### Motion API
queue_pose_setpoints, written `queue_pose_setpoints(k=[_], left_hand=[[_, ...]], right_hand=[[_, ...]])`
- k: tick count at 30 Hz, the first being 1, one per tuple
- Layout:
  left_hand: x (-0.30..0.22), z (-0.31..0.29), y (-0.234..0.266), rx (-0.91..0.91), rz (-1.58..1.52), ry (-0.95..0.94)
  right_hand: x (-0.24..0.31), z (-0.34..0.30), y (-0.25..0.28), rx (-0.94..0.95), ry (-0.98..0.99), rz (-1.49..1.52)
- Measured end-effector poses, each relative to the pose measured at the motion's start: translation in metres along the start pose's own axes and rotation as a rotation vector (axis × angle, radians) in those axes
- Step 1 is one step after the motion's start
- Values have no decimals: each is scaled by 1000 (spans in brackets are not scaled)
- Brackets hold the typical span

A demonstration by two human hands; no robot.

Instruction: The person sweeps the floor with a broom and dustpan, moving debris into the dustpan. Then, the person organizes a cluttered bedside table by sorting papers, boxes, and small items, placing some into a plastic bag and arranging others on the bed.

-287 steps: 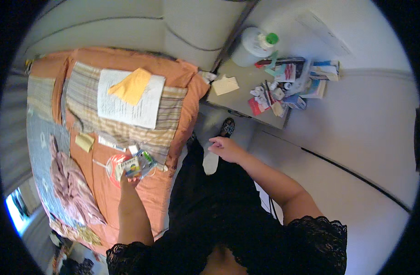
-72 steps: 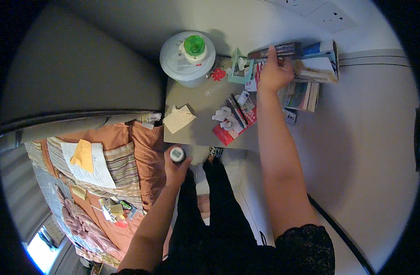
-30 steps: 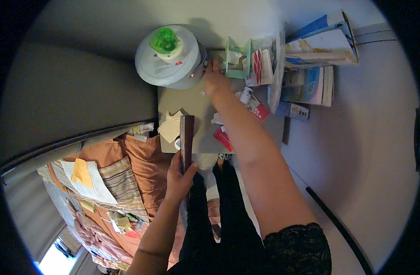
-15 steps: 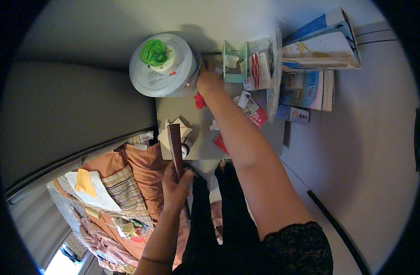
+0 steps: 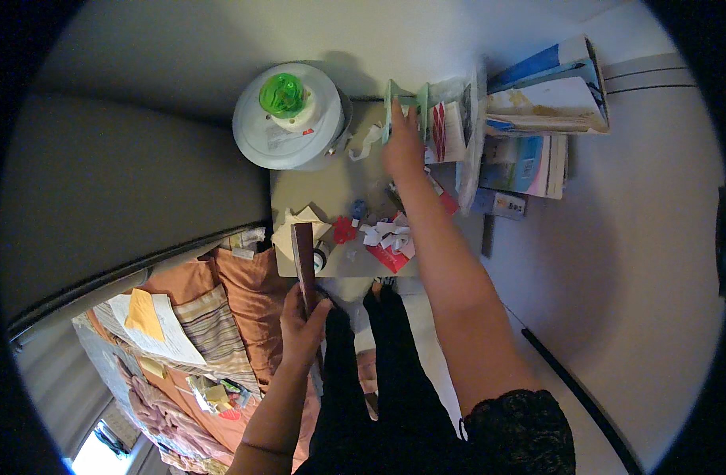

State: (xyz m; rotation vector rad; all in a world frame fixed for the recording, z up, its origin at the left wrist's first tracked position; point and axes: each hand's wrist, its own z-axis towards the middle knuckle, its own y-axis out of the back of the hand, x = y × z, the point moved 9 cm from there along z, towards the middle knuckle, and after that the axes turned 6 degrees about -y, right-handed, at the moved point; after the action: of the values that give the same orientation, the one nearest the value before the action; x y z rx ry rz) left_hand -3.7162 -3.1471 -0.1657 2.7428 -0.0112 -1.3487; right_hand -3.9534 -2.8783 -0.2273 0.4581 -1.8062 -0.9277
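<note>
My left hand [image 5: 301, 328] is closed round a long, flat, dark brown board-like piece [image 5: 304, 261], held tilted at the near edge of the small table. My right hand [image 5: 404, 146] reaches to the back of the table, fingers stretched out over the front of a pale green plastic organizer [image 5: 423, 99]; I see nothing in its grasp. A crumpled white strip [image 5: 366, 142] lies to its left. Nearer me are a red flower-shaped piece [image 5: 345, 229], a small blue item [image 5: 358, 209] and white paper scraps [image 5: 388, 235] on a red packet [image 5: 393, 259].
A round white lidded container [image 5: 252, 131] with a green-topped item [image 5: 282, 95] stands at the back left. Boxes [image 5: 447, 131], books [image 5: 529, 166] and folders [image 5: 545, 103] line the right. A bed with orange bedding [image 5: 252, 309] lies left; crumpled beige paper [image 5: 300, 226] sits at the table's left.
My right hand has moved right, from beside the round container to the green organizer. The red flower-shaped piece now lies nearer me. My left hand keeps its hold on the brown piece.
</note>
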Motion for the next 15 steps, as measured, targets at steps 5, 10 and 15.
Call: queue_pose_setpoints(k=[5, 10, 15], left_hand=[[3, -4, -6, -23, 14, -20], [10, -14, -9, -4, 63, 69], [6, -16, -6, 14, 76, 24]], right_hand=[[-40, 37, -52, 277, -2, -173], [-31, -19, -48, 412, -107, -241], [-50, -69, -47, 317, 22, -363]])
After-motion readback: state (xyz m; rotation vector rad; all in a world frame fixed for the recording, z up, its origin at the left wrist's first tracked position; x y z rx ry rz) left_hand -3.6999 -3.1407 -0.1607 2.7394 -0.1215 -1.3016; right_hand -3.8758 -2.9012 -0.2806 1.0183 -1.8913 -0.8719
